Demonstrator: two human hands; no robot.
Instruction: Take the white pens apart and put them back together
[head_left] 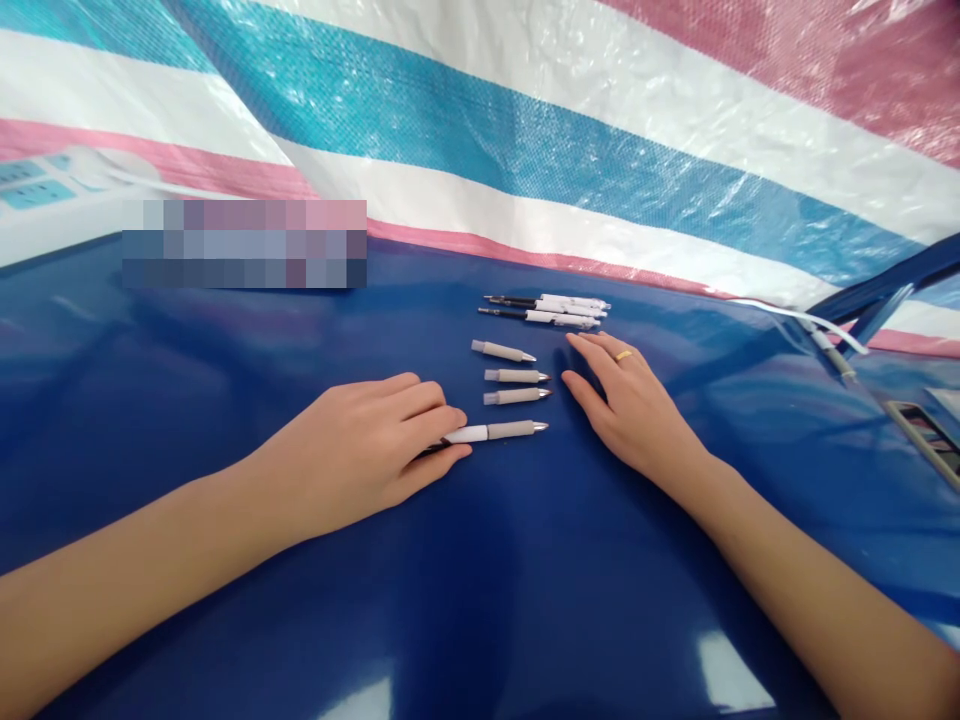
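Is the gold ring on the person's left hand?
No, the gold ring sits on a finger of the right hand, and the left hand shows no ring.

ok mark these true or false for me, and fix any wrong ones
The left hand holds a white pen with a grey grip. True.
The right hand wears a gold ring. True.
The right hand is gripping a pen. False: it rests open on the glossy blue surface, holding nothing.
Five loose pen sections lie between the hands. False: there are three grey pen sections.
A group of white pens lies beyond those sections. True.
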